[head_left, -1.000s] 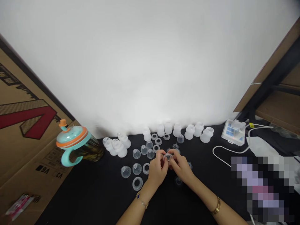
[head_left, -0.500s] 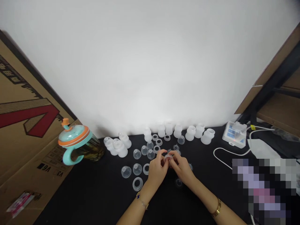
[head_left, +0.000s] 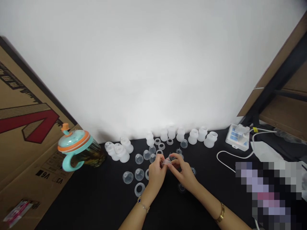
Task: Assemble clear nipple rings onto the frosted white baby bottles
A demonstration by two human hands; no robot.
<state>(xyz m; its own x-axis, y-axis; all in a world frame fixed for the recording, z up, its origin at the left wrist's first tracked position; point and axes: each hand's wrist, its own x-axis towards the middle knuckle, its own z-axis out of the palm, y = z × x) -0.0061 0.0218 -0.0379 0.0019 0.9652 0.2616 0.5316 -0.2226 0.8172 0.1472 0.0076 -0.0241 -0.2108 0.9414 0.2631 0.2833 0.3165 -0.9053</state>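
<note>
Between the fingertips of both hands is a translucent collar ring (head_left: 166, 162), with what looks like a clear bottle nipple standing up out of it. My left hand (head_left: 157, 169) pinches its left side. Thumb and fingers of my right hand (head_left: 181, 171) grip its right side. Fingers cover part of both pieces. More nipples (head_left: 178, 150) lie behind and beside my right hand. Left of my hands are clear dome caps (head_left: 139, 174) and loose collar rings (head_left: 139, 189). White bottle bodies (head_left: 193, 136) stand in a row along the wall.
Several capped bottles (head_left: 122, 153) stand at the left. Farther left is a teal-lidded jug (head_left: 76, 147) beside a cardboard box (head_left: 28, 127). At the right lie a clear plastic case (head_left: 238, 137), a white cable (head_left: 240, 157) and a pixelated area.
Both hands have turned the held ring slightly and shifted a little left in the picture. The nipple's tip now shows above the ring. The whole view has also shifted slightly.
</note>
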